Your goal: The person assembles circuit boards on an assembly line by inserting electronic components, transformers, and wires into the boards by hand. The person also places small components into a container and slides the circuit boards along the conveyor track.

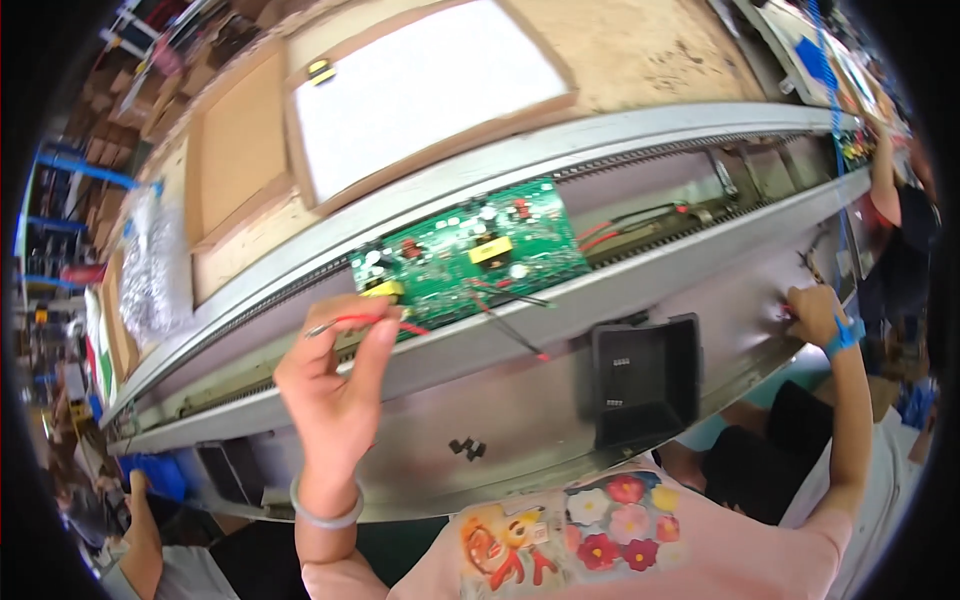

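Note:
A green circuit board (pixel 435 265) with yellow-wrapped transformers lies across the conveyor rails in front of me. My left hand (pixel 335 375) is at the board's near left corner, thumb and fingers pinching a red wire (pixel 350 319) by its length. More wires, red and black (pixel 512 333), hang over the board's near edge toward the bench. Far to the right, my right hand (pixel 815 315), with a blue wristband, is closed low over the metal ledge. Something small and red shows at its fingertips; what it is I cannot make out. Just beyond lies a dark tool with orange parts (pixel 812 262).
A black bin (pixel 647 380) with a few small black parts stands on the metal ledge (pixel 540 400). Small black pieces (pixel 467 448) lie left of it. Beyond the conveyor are cardboard trays (pixel 240 150) and bubble wrap (pixel 155 270). Other people work at both sides.

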`<state>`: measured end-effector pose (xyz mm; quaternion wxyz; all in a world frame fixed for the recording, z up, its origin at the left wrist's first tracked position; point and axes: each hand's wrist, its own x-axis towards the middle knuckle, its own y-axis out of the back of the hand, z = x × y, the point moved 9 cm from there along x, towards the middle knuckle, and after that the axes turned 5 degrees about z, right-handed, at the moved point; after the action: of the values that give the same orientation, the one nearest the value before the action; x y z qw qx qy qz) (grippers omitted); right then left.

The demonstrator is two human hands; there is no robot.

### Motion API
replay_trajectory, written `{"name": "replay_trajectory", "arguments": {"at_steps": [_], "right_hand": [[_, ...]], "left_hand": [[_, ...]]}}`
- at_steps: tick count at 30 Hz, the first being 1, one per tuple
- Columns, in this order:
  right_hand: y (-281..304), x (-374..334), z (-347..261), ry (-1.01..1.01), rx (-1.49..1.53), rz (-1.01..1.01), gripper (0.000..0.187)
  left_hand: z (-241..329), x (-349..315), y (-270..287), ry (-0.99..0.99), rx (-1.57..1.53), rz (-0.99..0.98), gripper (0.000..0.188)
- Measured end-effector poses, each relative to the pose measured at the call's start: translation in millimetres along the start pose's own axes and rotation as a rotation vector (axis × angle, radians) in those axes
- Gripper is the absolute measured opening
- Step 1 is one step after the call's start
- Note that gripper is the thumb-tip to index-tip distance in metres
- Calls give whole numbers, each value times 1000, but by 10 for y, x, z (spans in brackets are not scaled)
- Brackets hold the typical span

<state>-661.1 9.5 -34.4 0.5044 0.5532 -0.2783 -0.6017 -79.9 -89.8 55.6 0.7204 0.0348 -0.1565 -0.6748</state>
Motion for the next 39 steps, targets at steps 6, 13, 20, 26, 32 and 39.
{"name": "replay_trajectory", "arguments": {"at_steps": [6, 13, 20, 26, 32, 39], "right_hand": [[98, 4, 63, -241, 229, 288, 11], [739, -60, -279, -371, 1009, 379, 10], [2099, 90, -1401, 211, 1035, 585, 15], [2690, 78, -1877, 438, 982, 635, 15], [3231, 775, -2207, 670, 756, 593, 13], [2906, 1751, -2537, 792, 834, 312, 15]], "left_hand": [[-180, 151, -51, -59, 120, -18, 13], [-284, 263, -249, -99, 180, -33, 12], [-296, 272, -212, -118, 260, -2, 11], [-281, 294, -272, -137, 276, -11, 11], [-228, 317, -291, -213, 432, -31, 14], [-33, 280, -213, -338, 580, 29, 20]]}}
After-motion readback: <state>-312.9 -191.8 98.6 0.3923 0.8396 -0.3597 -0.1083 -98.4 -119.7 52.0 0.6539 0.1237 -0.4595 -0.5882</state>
